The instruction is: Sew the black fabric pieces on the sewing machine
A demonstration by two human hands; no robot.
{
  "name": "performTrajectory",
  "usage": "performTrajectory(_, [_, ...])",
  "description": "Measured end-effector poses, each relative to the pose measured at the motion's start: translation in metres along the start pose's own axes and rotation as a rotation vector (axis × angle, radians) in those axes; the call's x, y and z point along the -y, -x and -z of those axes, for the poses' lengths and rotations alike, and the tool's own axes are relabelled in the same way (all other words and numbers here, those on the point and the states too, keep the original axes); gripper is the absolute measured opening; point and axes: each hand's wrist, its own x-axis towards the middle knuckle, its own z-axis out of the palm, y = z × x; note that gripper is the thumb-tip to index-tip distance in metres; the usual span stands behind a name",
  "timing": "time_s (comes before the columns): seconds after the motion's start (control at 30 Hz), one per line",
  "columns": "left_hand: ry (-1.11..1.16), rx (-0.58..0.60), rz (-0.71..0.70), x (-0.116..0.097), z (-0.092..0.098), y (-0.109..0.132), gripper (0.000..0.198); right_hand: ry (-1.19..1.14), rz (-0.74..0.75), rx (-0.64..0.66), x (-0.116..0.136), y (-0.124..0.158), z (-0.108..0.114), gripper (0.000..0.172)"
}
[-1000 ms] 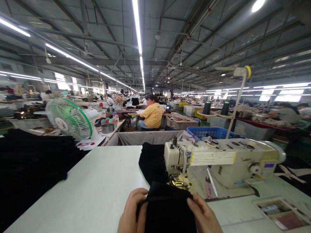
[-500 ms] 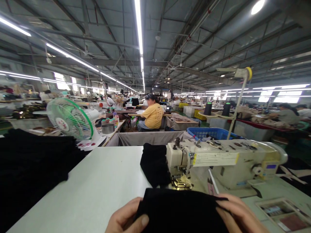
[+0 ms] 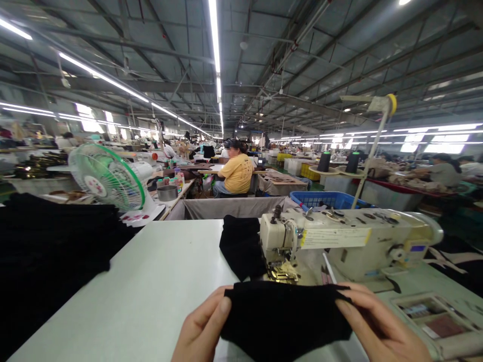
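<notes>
Fingers (image 3: 223,307) of the left hand (image 3: 202,322) pinch the upper left corner of a black cloth (image 3: 285,317), thumb on the near face; those of the right hand (image 3: 381,317) pinch the upper right corner the same way. Cloth spans the gap between the hands, top edge nearly straight, lower part hanging and running partly out of view; contact with the desk (image 3: 169,271) cannot be told. Position: just in front of the sewing machine (image 3: 339,246), not under its needle. Second black piece (image 3: 241,244) lies on the desk by the machine's left end; black stack (image 3: 53,261) at far left. Step in hand, as judged: straightening the cloth by its edge. Next move seems to call for an even, light pull, keeping that edge flat
</notes>
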Motion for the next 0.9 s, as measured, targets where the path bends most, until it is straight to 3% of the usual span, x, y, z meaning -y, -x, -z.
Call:
performTrajectory(0.3, [0.08, -0.156, -0.018, 0.02, 0.001, -0.014, 0.034, -0.199, -0.521, -0.029, -0.011, 0.006, -0.027, 0.051])
performTrajectory(0.57, [0.129, -0.2, 0.002, 0.013, 0.004, -0.016, 0.037, -0.348, -0.63, 0.006, -0.02, 0.008, -0.029, 0.051])
performTrajectory(0.77, [0.246, -0.314, 0.146, 0.005, -0.001, -0.022, 0.047, -0.533, -0.657, -0.092, -0.01, 0.006, -0.036, 0.043])
performTrajectory(0.9, [0.252, -0.309, 0.135, 0.003, -0.002, -0.022, 0.045, -0.611, -0.732, -0.131, 0.0, 0.002, -0.039, 0.044])
